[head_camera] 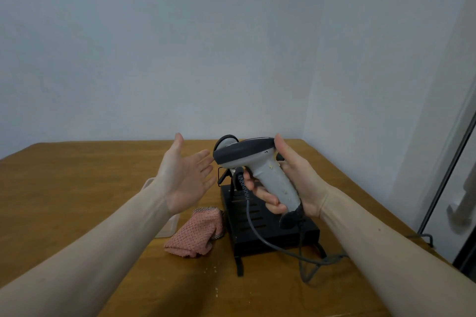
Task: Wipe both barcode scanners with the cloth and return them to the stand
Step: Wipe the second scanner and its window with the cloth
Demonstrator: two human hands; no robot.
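Note:
My right hand (293,177) grips the pale grey handle of a barcode scanner (253,159) with a dark head, held above the black stand (268,229); small crumbs stick to the handle. Its grey cable (260,234) hangs down over the stand. A second scanner (224,142) sits behind it on the stand, mostly hidden. My left hand (185,175) is open, palm up, just left of the held scanner's head and not touching it. The pink waffle cloth (197,233) lies folded on the table left of the stand.
A wooden table (77,183) fills the lower view, against white walls. A clear plastic container (170,224) lies partly under my left forearm. Crumbs dot the table near the front. A dark door frame (448,175) stands at the right.

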